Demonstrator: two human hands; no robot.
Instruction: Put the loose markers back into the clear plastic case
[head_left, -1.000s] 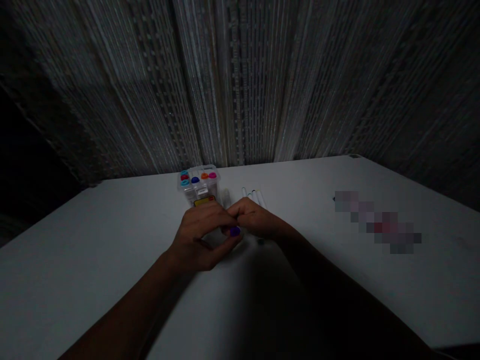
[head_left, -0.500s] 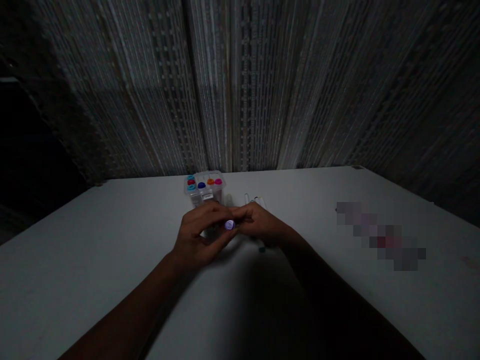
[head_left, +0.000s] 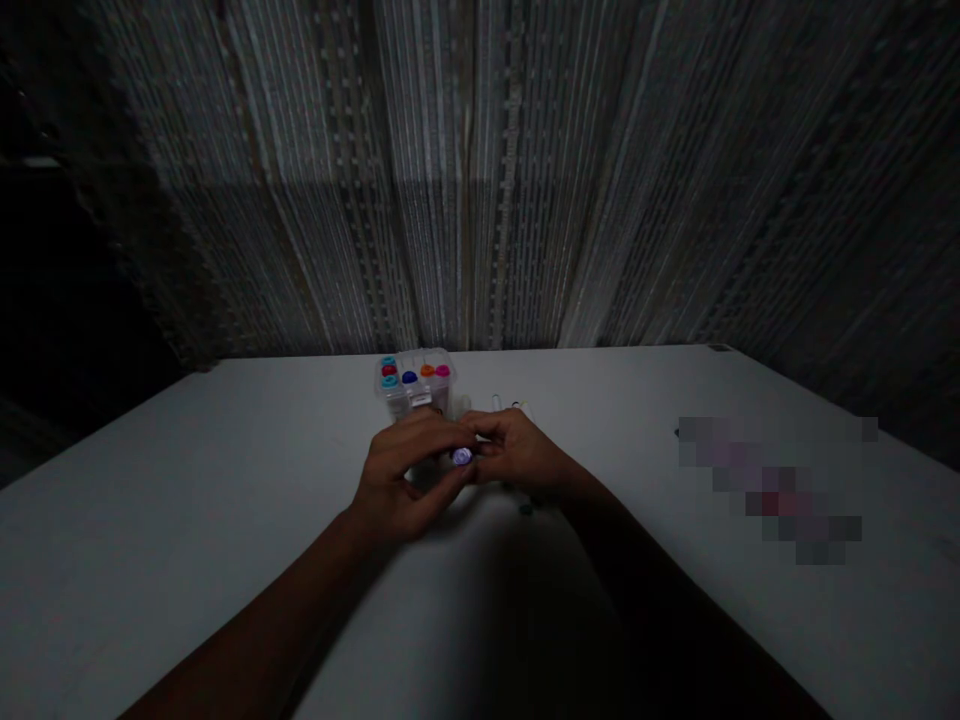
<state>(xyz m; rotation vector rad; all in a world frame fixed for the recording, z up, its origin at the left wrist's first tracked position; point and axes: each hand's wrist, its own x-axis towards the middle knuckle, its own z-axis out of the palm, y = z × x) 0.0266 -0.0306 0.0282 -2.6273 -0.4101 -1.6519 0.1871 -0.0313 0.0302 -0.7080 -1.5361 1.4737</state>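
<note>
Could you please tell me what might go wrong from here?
The small purple piece pinched in the left hand might slip out. The left hand could bump the clear container just beyond it. In this dim light, the right hand might brush the small dark object near its wrist.

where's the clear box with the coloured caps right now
In the head view, the clear box stands slightly left of centre near the table's far edge, just beyond the left hand, with the curtain behind.
</note>
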